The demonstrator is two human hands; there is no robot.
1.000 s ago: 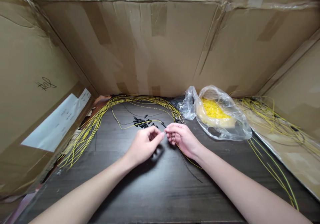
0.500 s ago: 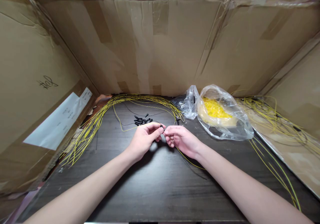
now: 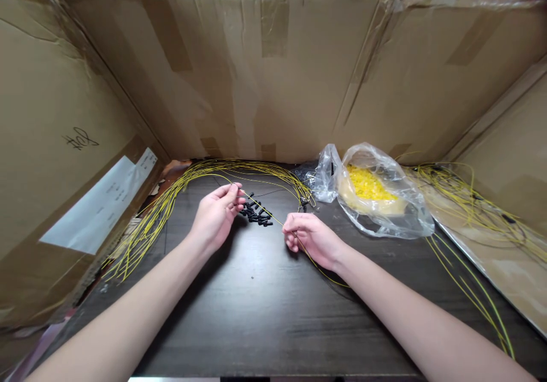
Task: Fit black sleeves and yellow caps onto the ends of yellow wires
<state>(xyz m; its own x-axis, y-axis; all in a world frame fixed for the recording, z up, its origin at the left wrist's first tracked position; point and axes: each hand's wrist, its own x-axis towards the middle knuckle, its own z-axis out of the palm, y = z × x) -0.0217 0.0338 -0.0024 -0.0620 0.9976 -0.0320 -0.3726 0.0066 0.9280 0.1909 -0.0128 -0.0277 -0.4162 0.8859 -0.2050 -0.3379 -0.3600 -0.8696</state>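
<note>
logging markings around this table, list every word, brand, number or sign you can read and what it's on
No text reads clearly.
Black handwritten scrawl on the left cardboard panel: can't be made out.
White paper label on the same panel: printed lines too small and blurred to read.

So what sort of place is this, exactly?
Probably a makeshift workbench for small handwork: a dark tabletop has cardboard panels on three sides, with a bundle of thin yellow wires and a pile of small black parts on it.
</note>
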